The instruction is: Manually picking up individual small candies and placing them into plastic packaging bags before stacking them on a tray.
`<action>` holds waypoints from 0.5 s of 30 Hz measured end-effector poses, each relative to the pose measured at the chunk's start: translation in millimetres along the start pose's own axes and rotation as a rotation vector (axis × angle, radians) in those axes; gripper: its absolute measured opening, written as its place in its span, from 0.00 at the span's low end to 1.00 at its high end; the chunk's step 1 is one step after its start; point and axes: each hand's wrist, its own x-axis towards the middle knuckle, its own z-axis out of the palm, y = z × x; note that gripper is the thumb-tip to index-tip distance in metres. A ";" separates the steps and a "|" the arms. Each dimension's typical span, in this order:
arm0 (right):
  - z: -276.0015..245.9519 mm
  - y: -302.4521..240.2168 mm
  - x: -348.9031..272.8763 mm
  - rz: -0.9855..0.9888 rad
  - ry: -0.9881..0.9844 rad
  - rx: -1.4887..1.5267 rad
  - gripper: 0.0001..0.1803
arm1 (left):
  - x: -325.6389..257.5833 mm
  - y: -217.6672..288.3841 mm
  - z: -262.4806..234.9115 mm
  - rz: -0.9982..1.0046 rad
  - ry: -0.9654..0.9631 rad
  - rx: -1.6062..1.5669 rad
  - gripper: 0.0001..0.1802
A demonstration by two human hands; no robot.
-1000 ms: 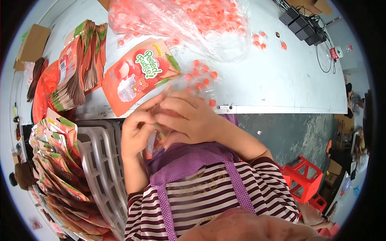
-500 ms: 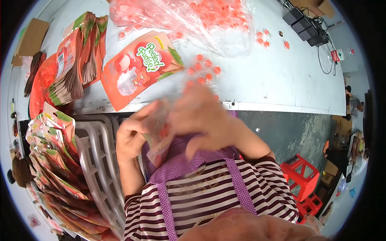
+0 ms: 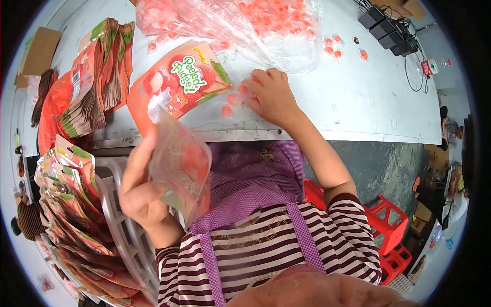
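Note:
My left hand (image 3: 140, 192) holds a filled red and clear pouch (image 3: 179, 166) in the air above my lap, below the table edge. My right hand (image 3: 271, 97) rests on the white table (image 3: 358, 102), fingers spread over a few small orange-red candies (image 3: 232, 100). Just left of that hand an empty red and green pouch (image 3: 176, 82) lies flat on the table. Behind both lies a big clear plastic bag (image 3: 240, 20) full of the same orange-red candies.
A stack of flat red and green pouches (image 3: 97, 77) lies at the table's left. A white plastic basket (image 3: 123, 240) at my left holds several filled pouches (image 3: 71, 215). Red plastic stools (image 3: 388, 230) stand on the floor at right. Black adapters and cables (image 3: 386, 30) sit far right.
My hands were together at the table edge. The left hand has dropped down and left with the filled pouch. The right hand has reached forward onto the loose candies.

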 end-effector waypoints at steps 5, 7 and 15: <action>9.3 7.1 -10.1 0.031 0.119 -0.061 0.08 | 19.9 27.9 21.3 -0.092 0.186 0.011 0.36; 7.8 5.0 -11.4 0.038 0.162 -0.064 0.07 | 31.5 20.6 22.3 -0.141 0.111 0.400 0.31; -0.3 3.7 -0.9 0.472 0.407 0.408 0.08 | 30.7 -59.8 29.1 -0.007 -0.162 0.334 0.02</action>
